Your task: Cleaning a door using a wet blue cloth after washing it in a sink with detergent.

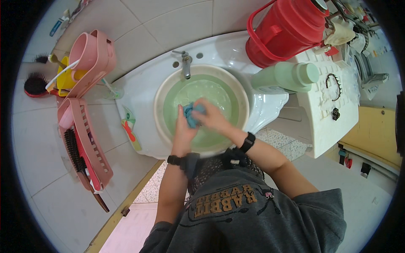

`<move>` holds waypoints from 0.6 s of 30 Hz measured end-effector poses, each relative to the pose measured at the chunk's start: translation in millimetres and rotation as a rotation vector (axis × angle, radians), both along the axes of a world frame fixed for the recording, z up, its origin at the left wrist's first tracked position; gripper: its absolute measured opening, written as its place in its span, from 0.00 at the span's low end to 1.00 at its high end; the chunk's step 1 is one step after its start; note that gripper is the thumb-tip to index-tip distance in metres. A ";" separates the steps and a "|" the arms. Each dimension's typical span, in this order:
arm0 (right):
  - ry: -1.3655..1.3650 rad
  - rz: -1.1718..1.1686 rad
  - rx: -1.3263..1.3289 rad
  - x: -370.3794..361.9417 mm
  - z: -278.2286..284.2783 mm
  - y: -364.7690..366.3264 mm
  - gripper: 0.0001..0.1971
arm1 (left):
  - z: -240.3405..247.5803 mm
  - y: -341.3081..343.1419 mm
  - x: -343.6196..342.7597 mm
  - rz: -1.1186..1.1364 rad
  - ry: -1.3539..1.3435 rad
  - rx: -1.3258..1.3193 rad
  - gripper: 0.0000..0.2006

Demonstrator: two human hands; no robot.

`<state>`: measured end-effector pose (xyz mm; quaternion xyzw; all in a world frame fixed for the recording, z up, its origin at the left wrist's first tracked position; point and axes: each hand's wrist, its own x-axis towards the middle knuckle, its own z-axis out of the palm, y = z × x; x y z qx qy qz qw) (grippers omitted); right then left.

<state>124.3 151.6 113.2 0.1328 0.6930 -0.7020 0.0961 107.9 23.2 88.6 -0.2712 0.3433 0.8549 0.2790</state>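
- I stand in a tiled bathroom, looking down at a white pedestal sink set against the wall, with its metal tap at the back.
- A cream plastic basin sits in the sink bowl right under the tap, holding pale greenish water, so the washing happens in the basin and not in the sink itself.
- My left hand and right hand are brought together over the middle of the basin, both clamped on a small blue cloth bunched between them at the water's surface; the grip looks like a squeeze or rub, one hand working against the other.
- A black band circles each wrist, clear of the water.
- On the sink's right shoulder a pale green bottle lies on its side, close by my right hand.
- Behind it stands a big red thermos jug with a handle, partly on the white plastic stool beside the sink.
- On the left wall hang pink plastic racks holding brushes and combs, kept off the wet counter; a round hairbrush hangs beyond them.
- A toothbrush lies on the sink's left rim.
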 end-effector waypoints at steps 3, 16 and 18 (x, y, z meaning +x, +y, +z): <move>0.410 0.281 0.632 10.1 5.5 -17.1 0.10 | -8.9 16.7 7.6 0.047 -0.154 0.019 0.14; 0.081 0.254 0.762 -23.6 -11.5 3.5 0.13 | -13.8 35.7 3.3 -0.077 -0.206 -0.184 0.10; 0.177 0.042 0.717 -15.3 -7.3 -4.3 0.13 | -1.7 37.1 1.5 -0.029 -0.208 -0.125 0.10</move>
